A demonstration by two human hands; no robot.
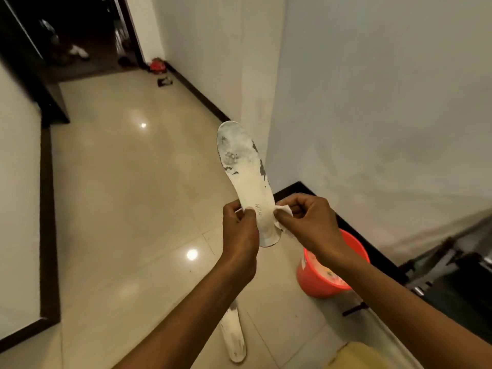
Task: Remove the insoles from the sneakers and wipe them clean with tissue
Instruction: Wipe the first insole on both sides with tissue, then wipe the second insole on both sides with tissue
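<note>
A worn white insole (pixel 243 169) with grey stains stands upright in front of me, toe end up. My left hand (pixel 239 230) grips its heel part from the left edge. My right hand (pixel 306 222) pinches a white tissue (pixel 283 211) against the insole's right edge near the heel. A second white insole (pixel 234 334) lies on the tiled floor below my left forearm. No sneakers are clearly visible near me.
An orange bucket (pixel 319 278) stands on the floor under my right wrist, beside a white wall corner (pixel 271 115). A dark glass-topped table (pixel 458 267) is at the right. Shoes and a red object (pixel 157 66) lie far down the corridor by a dark doorway.
</note>
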